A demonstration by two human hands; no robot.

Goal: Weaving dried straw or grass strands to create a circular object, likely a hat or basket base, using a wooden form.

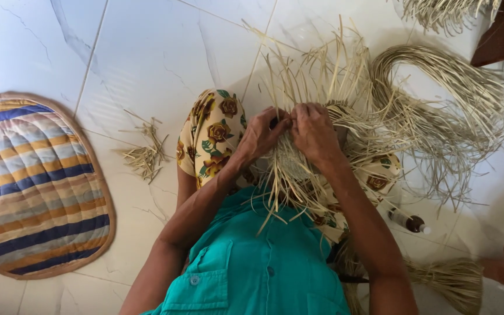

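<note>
Teal shirt [258, 274] fills the bottom of the view, and both bare forearms reach forward from it, elbows apart, wrists converging over the lap. Left hand [261, 135] and right hand [315, 133] meet fingertip to fingertip, each pinching pale straw strips of the half-woven straw piece [316, 87] resting on the floral-clothed knees [212, 137]. Loose strands fan outward beyond the knuckles. Just right of the lap, a small brown bottle [408, 221] lies on the white tile floor [147, 58].
</note>
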